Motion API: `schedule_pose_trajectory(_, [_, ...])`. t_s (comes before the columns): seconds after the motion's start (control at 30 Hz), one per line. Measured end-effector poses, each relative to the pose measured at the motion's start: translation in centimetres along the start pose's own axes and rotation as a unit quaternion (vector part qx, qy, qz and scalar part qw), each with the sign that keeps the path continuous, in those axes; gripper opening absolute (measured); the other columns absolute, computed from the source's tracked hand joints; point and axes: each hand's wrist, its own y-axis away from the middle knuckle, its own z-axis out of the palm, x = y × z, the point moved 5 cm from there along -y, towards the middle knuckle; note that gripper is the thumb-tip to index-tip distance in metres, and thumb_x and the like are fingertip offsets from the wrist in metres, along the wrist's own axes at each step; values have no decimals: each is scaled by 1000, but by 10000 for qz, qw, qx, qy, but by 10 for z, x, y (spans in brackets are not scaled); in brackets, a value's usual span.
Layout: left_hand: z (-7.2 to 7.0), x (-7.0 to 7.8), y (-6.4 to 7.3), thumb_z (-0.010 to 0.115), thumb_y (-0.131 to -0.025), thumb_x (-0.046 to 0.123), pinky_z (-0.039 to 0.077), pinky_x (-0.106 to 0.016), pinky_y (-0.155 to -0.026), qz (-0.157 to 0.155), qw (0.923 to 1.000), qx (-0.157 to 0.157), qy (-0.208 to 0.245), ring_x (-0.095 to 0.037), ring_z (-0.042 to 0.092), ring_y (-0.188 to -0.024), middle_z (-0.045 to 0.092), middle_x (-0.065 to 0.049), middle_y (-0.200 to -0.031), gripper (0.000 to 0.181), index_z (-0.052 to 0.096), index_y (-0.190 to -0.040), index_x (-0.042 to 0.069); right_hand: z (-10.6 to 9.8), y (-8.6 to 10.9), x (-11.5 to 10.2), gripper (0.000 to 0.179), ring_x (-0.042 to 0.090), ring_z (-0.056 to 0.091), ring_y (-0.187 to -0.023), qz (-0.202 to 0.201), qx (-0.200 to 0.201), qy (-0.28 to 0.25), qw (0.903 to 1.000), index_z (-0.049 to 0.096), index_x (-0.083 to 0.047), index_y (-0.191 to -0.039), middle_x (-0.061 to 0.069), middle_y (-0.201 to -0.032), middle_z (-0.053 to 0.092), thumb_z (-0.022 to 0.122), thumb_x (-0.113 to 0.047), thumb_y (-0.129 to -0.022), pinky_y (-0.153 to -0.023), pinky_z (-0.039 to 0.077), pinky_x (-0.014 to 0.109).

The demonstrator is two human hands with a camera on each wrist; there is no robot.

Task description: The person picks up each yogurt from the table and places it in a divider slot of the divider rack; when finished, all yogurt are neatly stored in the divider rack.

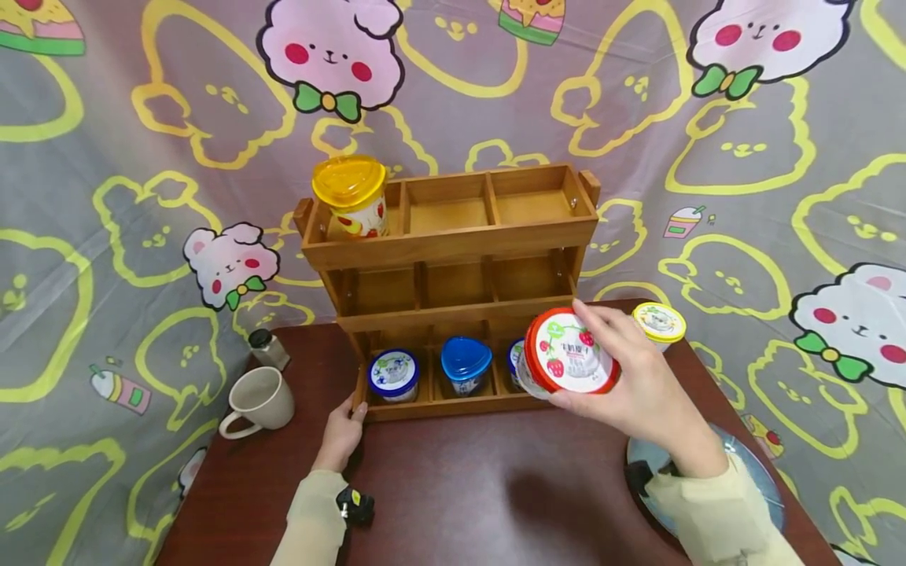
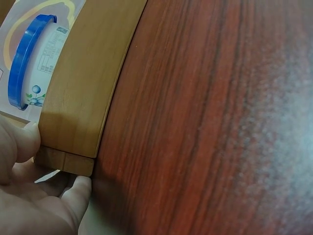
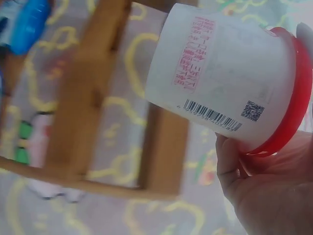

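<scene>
Up in front of the shelf's lower right side, my right hand point(image 1: 647, 385) holds a white tub with a red strawberry lid point(image 1: 575, 351), fingers and thumb around its rim. Its barcoded side shows in the right wrist view. My left hand point(image 1: 341, 436) grips the bottom left corner of the three-tier wooden shelf point(image 1: 453, 245), thumb on one side and fingers at the other. On the bottom tier stand a blue-lidded tub point(image 1: 393, 374), a blue-topped cup point(image 1: 465, 363) and another blue-lidded tub point(image 1: 516, 358), partly hidden behind the red-lidded one. A yellow-topped cup point(image 1: 351, 189) occupies the top left compartment.
Left of the shelf are a beige mug point(image 1: 262, 399) and a small black-capped jar point(image 1: 269, 350). A yellow-lidded tub point(image 1: 660, 322) stands at the back right, partly behind my right hand. Under my right forearm lies a bluish plate point(image 1: 743, 464). Patterned cloth point(image 1: 453, 86) hangs around the table.
</scene>
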Motion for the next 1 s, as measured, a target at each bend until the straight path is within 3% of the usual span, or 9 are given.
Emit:
schedule_pose_trajectory(0.2, [-1,-3,-2,46,-106,14,22,-54,-116,30,10000,-36,-1,-40,31,-141,37,-28,-150,50,34,-150,-6,-22,-77,-20,101,25,47,-118,-609,-22,45,9981,47,-13,-149,11,-135,53,94,-28,-62,-85,47,41])
schedule_pose_trajectory(0.4, [-3,-4,-4,45,-106,15,22,-56,-115,50,10000,-50,32,-42,29,-141,35,-29,-151,51,32,-150,-8,-29,-155,-32,93,23,48,-112,-719,-395,198,9964,45,-13,-150,11,-132,54,88,-39,-71,-86,45,42])
schedule_pose_trajectory(0.6, [-4,-2,-3,44,-107,16,23,-57,-114,5,10000,-76,-11,-43,29,-141,34,-29,-151,52,31,-151,-8,-22,-219,-34,96,21,46,-112,-109,-1108,311,9933,37,-18,-154,8,-139,49,78,-57,-77,-92,41,41])
schedule_pose_trajectory(0.77, [-4,-2,-3,45,-107,17,22,-57,-115,33,10000,-39,6,-43,27,-142,34,-29,-152,52,31,-150,-8,-3,-262,-23,101,24,39,-132,371,-1692,568,9832,29,-20,-157,7,-155,36,69,-68,-78,-107,36,42])
schedule_pose_trajectory(0.9, [-3,-3,-3,46,-106,16,22,-56,-115,37,10000,-8,-8,-41,29,-141,36,-28,-151,51,33,-150,-7,13,-281,-12,107,20,32,-141,803,-2001,412,9756,26,-22,-158,3,-160,30,67,-75,-75,-113,32,40])
schedule_pose_trajectory(1.0, [-2,-4,-3,46,-106,17,22,-56,-115,19,10000,-7,40,-42,28,-142,36,-27,-152,52,32,-150,-7,25,-285,-7,110,18,31,-142,865,-2197,339,9711,26,-20,-158,2,-158,33,66,-77,-73,-113,31,38])
